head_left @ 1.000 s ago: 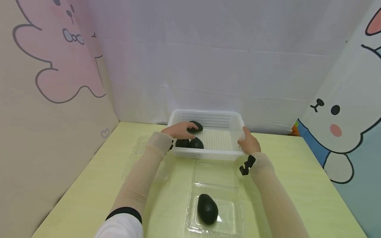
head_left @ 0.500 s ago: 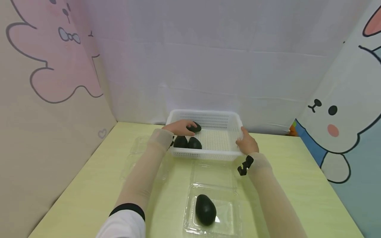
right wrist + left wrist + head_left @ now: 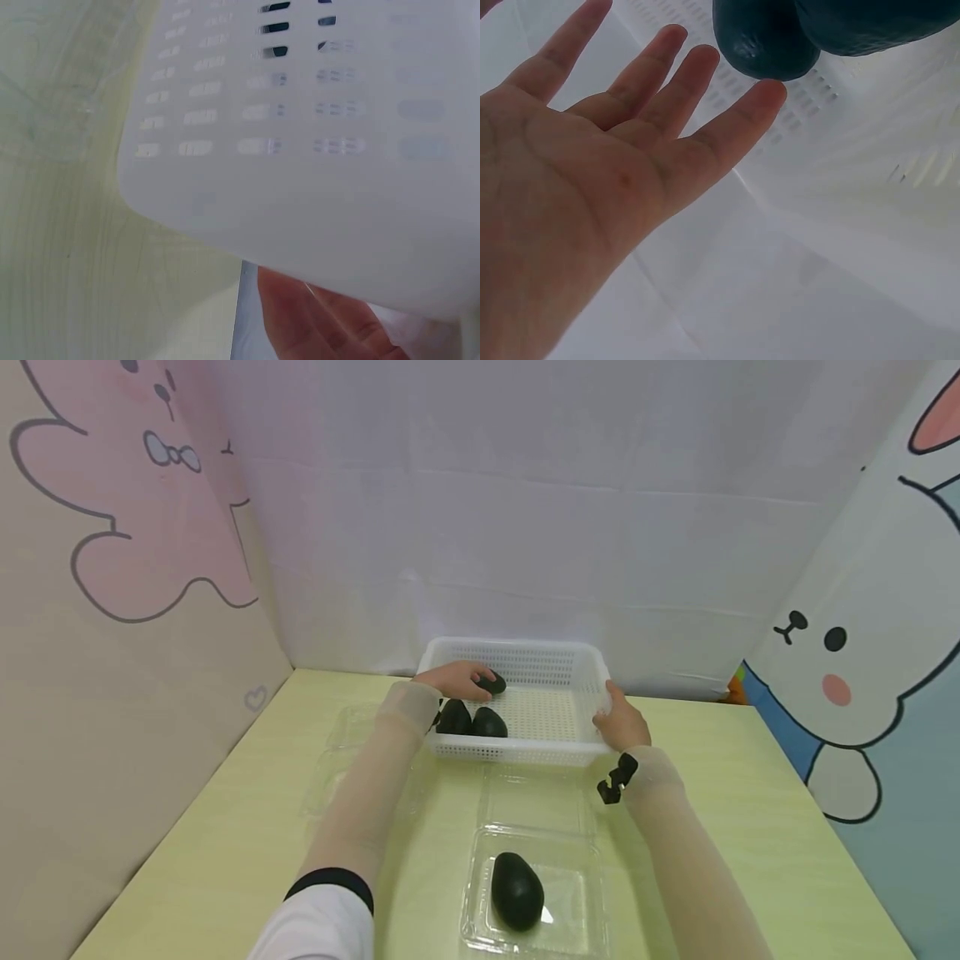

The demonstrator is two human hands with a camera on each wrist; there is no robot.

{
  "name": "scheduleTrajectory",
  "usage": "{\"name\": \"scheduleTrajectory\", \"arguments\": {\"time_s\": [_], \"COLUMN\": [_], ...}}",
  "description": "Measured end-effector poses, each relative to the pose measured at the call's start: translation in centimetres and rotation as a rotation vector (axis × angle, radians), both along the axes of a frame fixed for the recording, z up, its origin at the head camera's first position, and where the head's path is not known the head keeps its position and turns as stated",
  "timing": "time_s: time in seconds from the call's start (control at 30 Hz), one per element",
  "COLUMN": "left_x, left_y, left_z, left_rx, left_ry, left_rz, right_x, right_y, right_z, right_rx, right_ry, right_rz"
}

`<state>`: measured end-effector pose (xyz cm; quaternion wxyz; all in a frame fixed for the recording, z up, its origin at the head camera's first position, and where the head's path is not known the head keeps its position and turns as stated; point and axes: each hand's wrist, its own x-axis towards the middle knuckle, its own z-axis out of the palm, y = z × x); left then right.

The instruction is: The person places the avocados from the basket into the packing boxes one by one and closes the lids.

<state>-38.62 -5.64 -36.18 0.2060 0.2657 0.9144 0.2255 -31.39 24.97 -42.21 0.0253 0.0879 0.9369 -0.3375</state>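
Note:
A white perforated plastic basket [image 3: 525, 747] stands at the back of the table. Over its left side reaches my left hand [image 3: 453, 680], its fingertips overlapping the far avocado [image 3: 493, 682]. In the left wrist view that hand [image 3: 622, 150] shows an open palm and spread fingers, one fingertip right at the edge of a dark avocado [image 3: 765, 41]. Two more avocados, one [image 3: 453, 718] beside the other [image 3: 490, 723], lie near the basket's front left. My right hand [image 3: 622, 720] grips the basket's right wall; its fingers [image 3: 300, 322] show beside the wall in the right wrist view.
In front of the basket lies an open clear clamshell box [image 3: 573, 893] with one avocado [image 3: 517, 892] in its near half. Another clear plastic box [image 3: 333, 768] lies left, partly hidden by my left arm. A white curtain [image 3: 525, 552] hangs behind the table.
My left hand has shifted slightly right relative to the basket, covering more of the far avocado. The front left avocado shows more fully. My right hand keeps its grip on the basket.

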Motion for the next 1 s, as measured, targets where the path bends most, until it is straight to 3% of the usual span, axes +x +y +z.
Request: {"name": "scheduleTrajectory", "arguments": {"time_s": [0.3, 0.57, 1.0], "left_x": [-0.6, -1.2, -1.2], "left_y": [0.7, 0.8, 0.7], "left_z": [-0.3, -1.7, -2.2], "left_rx": [-0.049, -0.195, -0.243], "left_ry": [0.018, 0.017, -0.025], "left_rz": [0.010, 0.032, 0.079], "right_x": [0.4, 0.7, 0.4], "right_y": [-0.2, -0.5, -0.4], "right_z": [0.5, 0.4, 0.2], "right_rx": [-0.012, -0.027, -0.005], "right_ry": [0.000, -0.009, 0.003], "right_rz": [-0.013, -0.022, -0.019]}}
